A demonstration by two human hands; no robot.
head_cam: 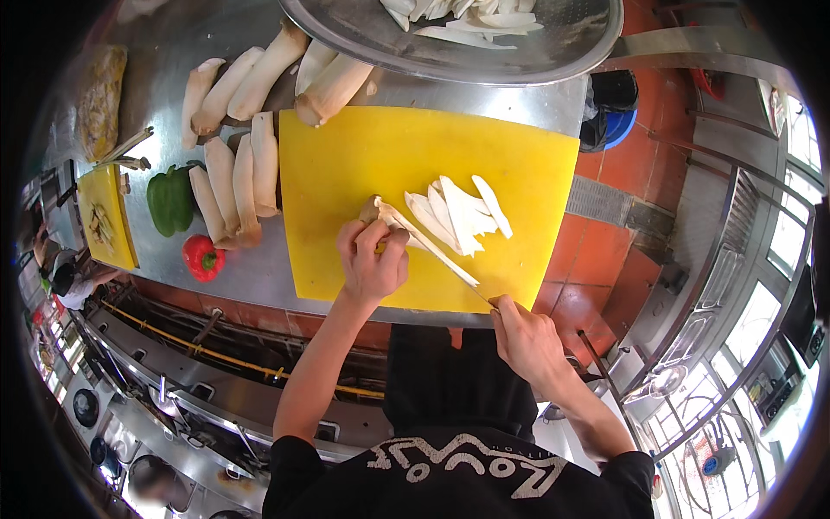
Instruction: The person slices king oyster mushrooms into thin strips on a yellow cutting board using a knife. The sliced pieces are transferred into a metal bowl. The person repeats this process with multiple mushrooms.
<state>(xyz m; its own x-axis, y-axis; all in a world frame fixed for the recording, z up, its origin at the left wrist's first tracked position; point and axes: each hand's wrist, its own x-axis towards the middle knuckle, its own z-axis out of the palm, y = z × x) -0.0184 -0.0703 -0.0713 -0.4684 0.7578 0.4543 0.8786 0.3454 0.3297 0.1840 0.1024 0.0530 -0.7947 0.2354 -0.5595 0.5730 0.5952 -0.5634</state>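
Note:
My left hand [375, 263] presses a king oyster mushroom [371, 209] down on a yellow cutting board [350, 156], its fingers curled over the stem. My right hand [525, 334] grips a knife [480, 294] near the board's front edge. The blade lies along the mushroom's right side, seen nearly edge-on, with a pale slice [441, 254] against it. Right of the blade, several white mushroom slices [459, 214] overlap in a loose pile. The knife's handle is hidden inside my fist.
Whole king oyster mushrooms [243, 188] lie left of the board, beside a green bell pepper [170, 201] and a red one [203, 257]. A steel colander [363, 45] of slices stands at the back. Another yellow board [107, 220] is far left, near a person [71, 282].

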